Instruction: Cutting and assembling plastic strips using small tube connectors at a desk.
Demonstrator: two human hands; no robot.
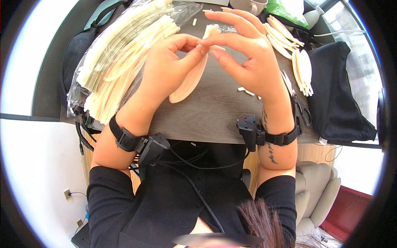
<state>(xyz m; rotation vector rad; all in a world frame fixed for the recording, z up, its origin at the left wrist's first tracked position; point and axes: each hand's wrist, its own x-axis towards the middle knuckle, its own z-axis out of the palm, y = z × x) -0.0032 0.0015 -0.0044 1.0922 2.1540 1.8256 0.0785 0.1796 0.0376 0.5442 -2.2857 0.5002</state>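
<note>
A cream petal-shaped piece (191,84) made of narrow strips slants over the table, its broad rounded end toward me. My left hand (175,58) pinches it near its narrower upper part. From the other side, the thumb and forefinger of my right hand (250,53) close on the same spot, while its other fingers stretch out. The tip of the piece (211,29) shows beyond the fingers. Exactly where the fingertips meet it is partly hidden.
At left, long cream strips (120,74) lie in and on a clear plastic bag. Finished-looking cream petals (303,70) lie at right, beside scissors (301,105) and a black pouch (341,91). Small white bits (248,92) dot the table (215,120). A mug (250,5) stands behind.
</note>
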